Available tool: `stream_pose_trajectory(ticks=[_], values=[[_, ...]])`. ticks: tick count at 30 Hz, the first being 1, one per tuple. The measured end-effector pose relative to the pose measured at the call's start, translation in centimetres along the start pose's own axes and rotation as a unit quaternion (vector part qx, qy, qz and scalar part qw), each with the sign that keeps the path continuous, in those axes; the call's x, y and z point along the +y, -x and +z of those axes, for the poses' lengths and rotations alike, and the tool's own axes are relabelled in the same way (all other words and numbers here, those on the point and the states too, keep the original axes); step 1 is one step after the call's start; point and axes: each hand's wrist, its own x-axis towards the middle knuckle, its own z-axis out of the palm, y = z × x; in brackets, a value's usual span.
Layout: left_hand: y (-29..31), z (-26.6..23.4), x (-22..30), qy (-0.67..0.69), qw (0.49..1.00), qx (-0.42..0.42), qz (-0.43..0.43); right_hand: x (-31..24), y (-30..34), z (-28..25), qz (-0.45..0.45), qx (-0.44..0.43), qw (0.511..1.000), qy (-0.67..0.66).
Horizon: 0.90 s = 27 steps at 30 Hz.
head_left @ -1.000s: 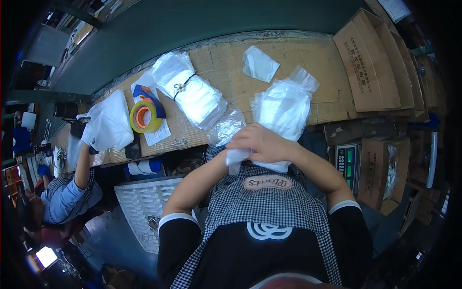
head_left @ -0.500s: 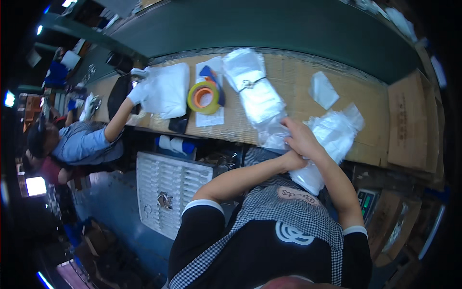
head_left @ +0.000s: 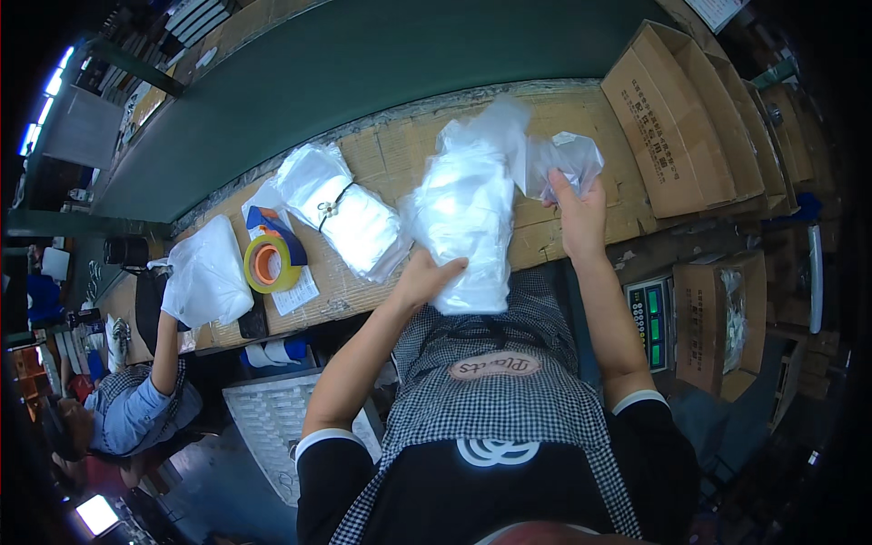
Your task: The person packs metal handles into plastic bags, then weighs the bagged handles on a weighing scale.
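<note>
White bags lie piled past the near edge of the surface, the left hand grasping their left side, thumb on top; farther right, the right hand's fingers pinch a clear bag.

Under a thick stack of whitish clear plastic bags, the fingers of the left hand are hidden. To the right, a crumpled translucent plastic bag partly hides the fingers of the right hand. Farther left, a white printed paper sheet lies partly covered, its print too small to read. At far right, a white rectangular notice is cut off by the top edge.
</note>
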Motion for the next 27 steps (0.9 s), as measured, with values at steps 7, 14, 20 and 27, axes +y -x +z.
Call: stream_pose_trajectory(ticks=[7,14,20,27], values=[[1.5,-0.5,-0.8,-0.423,0.886,0.119,0.150,3.6,2.0,-1.1,0.133,-0.025,0.990,-0.039],[4.1,-0.5,3.4,-0.501,0.843,0.157,0.116,3.7,1.9,-0.3,0.148,-0.041,0.987,-0.052],[6.4,-0.7,5.4,-0.533,0.826,0.184,-0.010,4.6,1.8,0.2,0.152,-0.056,0.986,-0.031],[4.1,0.4,1.5,-0.515,0.811,0.249,0.124,4.3,2.3,-0.9,0.113,-0.011,0.994,-0.003]])
